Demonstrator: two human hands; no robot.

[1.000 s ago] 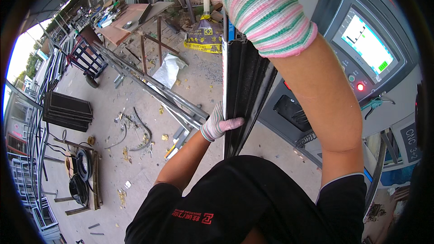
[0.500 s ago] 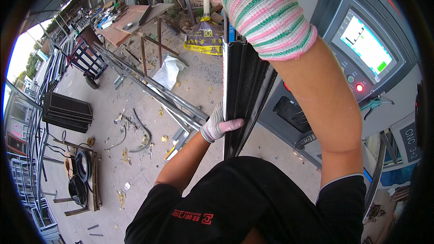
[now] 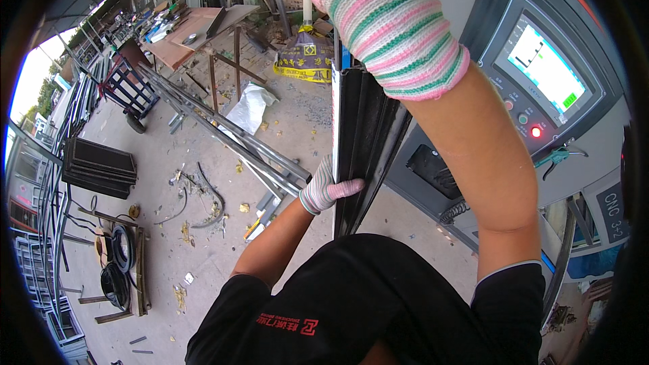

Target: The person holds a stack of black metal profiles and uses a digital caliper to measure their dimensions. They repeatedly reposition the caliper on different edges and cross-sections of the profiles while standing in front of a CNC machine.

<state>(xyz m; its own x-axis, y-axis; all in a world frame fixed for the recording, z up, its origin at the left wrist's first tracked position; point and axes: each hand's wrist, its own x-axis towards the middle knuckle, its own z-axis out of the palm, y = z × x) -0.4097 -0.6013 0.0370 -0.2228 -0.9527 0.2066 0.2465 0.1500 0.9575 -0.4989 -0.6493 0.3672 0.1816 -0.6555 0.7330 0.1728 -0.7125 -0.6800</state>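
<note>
A long black metal profile with lengthwise grooves runs away from my body in the middle of the view. Near its close end my left hand, in a striped knit glove, is wrapped round the edge, its thumb lying across the top face. My right arm reaches far forward over the profile's right side. My right hand, in a pink, green and white striped glove, is at the top edge of the picture; its fingers are out of sight, so what they touch is hidden.
On the right stands a grey machine with a lit screen, a glowing red button and a green air gun. Long metal bars lie at left, beside a hand cart, stacked black panels and coiled hose.
My right glove and forearm have shifted very slightly left and nearer. The left hand keeps the same hold on the profile.
</note>
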